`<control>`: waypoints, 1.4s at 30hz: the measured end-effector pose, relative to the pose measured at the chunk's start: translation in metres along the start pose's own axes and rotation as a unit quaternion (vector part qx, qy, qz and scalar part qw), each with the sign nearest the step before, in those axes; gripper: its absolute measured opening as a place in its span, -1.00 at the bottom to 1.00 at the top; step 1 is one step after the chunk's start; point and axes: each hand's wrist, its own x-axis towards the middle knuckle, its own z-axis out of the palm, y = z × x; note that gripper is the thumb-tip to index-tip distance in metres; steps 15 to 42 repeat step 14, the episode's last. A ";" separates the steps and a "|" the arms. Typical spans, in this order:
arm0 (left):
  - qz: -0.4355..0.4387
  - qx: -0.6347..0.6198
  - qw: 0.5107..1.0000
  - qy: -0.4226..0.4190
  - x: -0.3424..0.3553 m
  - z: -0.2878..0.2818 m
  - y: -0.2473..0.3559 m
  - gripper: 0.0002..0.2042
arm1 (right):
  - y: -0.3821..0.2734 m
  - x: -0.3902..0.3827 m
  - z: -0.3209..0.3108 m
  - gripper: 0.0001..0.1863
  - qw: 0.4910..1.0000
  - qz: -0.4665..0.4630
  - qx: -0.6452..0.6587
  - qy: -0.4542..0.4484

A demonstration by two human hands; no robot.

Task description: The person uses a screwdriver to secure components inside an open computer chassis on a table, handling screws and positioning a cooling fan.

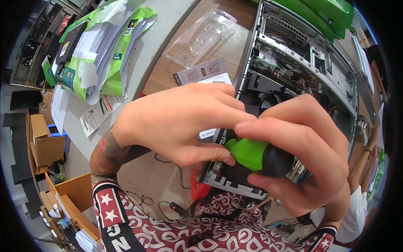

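My right hand (312, 151) is curled round the black and green handle of a screwdriver (251, 155), its thumb below and its fingers above. From the left, my left hand (176, 117) reaches over with the back up. Its thumb and forefinger come round the green front end of the screwdriver, the thumb tip against it. The screwdriver's shaft and tip are out of sight. Beneath both hands lies an opened desktop computer case (310, 69), with a metal crossbar, cables, circuit boards and a black fan (270, 101) inside.
A clear plastic blister pack (201, 35) and a printed card (201, 71) lie left of the case. Farther left are torn green packs of white paper (100, 54). Another green pack (315, 14) stands behind the case. Cables (138, 199) run across the floor; cardboard boxes (46, 138) stand at the left.
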 end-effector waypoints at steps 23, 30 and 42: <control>-0.026 -0.002 1.000 -0.007 -0.001 0.001 0.004 -0.68 | 0.006 -0.006 0.010 -0.46 0.998 -0.018 0.014 0.054; -0.026 -0.002 1.000 -0.007 -0.001 0.001 0.004 -0.68 | 0.006 -0.006 0.010 -0.46 0.998 -0.018 0.014 0.054; -0.026 -0.002 1.000 -0.007 -0.001 0.001 0.004 -0.68 | 0.006 -0.006 0.010 -0.46 0.998 -0.018 0.014 0.054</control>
